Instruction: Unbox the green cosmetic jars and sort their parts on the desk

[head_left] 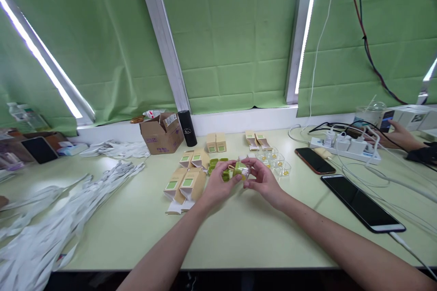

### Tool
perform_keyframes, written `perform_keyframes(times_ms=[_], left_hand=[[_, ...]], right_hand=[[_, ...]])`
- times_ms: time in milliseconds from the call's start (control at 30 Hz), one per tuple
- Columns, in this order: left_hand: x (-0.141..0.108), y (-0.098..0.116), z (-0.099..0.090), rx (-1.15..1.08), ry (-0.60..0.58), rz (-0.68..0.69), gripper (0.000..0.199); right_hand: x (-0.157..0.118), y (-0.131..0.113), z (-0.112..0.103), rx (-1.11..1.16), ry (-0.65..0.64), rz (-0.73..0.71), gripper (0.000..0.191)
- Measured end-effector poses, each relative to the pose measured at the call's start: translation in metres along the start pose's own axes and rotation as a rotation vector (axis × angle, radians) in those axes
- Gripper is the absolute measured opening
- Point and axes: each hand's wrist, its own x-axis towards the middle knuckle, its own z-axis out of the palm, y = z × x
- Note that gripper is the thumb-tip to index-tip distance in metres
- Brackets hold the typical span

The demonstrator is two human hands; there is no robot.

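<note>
Between my two hands is a small green case with a transparent plastic cover (241,171) and a short tan loop on its left side. My left hand (220,183) pinches its green end, while the fingers of my right hand (265,183) close round the transparent end. Several green pieces (214,163) lie just behind my left hand. Beyond my right hand stand several transparent plastic cups (282,169) with yellow spots inside. To the left of my left hand lie open kraft boxes (193,183) with green labels, their flaps folded out toward me.
Farther back are upright kraft boxes (216,142), more open boxes (258,141), a cardboard carton (161,134) and a black cylinder (187,128). White strips (68,213) spread leftward. Phones (362,203), cables and a power strip (345,149) lie right, near another person's hand (396,136).
</note>
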Motion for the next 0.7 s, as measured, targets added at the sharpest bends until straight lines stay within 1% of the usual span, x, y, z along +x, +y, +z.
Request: perform_keyframes(times_ms=[67, 133, 233, 333, 433, 533, 600, 700], left_hand=[[-0.0012, 0.0036, 0.0004, -0.032, -0.008, 0.016, 0.045], [-0.0016, 0.0056, 0.0002, -0.068, -0.008, 0.047, 0.047], [-0.0016, 0.0044, 0.0, -0.071, 0.008, 0.091, 0.045], [-0.0022, 0.0003, 0.0, -0.017, 0.035, 0.181, 0.043], [-0.0028, -0.0025, -0.0003, 0.045, 0.07, 0.302, 0.04], [-0.0031, -0.0018, -0.0015, 0.101, 0.076, 0.39, 0.037], [-0.0031, -0.0001, -0.0026, 0.123, 0.068, 0.404, 0.032], [-0.003, 0.0021, -0.0037, 0.139, 0.077, 0.427, 0.018]], right_hand=[[0.0007, 0.0022, 0.0006, -0.049, 0.046, -0.024, 0.061], [0.0014, 0.0042, 0.0006, -0.051, 0.079, -0.05, 0.061], [0.0002, 0.0041, 0.0008, -0.098, 0.081, -0.102, 0.058], [-0.0033, 0.0011, 0.0017, -0.278, 0.068, -0.179, 0.051], [-0.0062, -0.0023, 0.002, -0.475, 0.071, -0.292, 0.046], [-0.0066, -0.0043, 0.0001, -0.59, 0.066, -0.389, 0.045], [-0.0063, -0.0047, -0.0019, -0.623, 0.054, -0.416, 0.045], [-0.0065, -0.0048, -0.0042, -0.631, 0.035, -0.419, 0.046]])
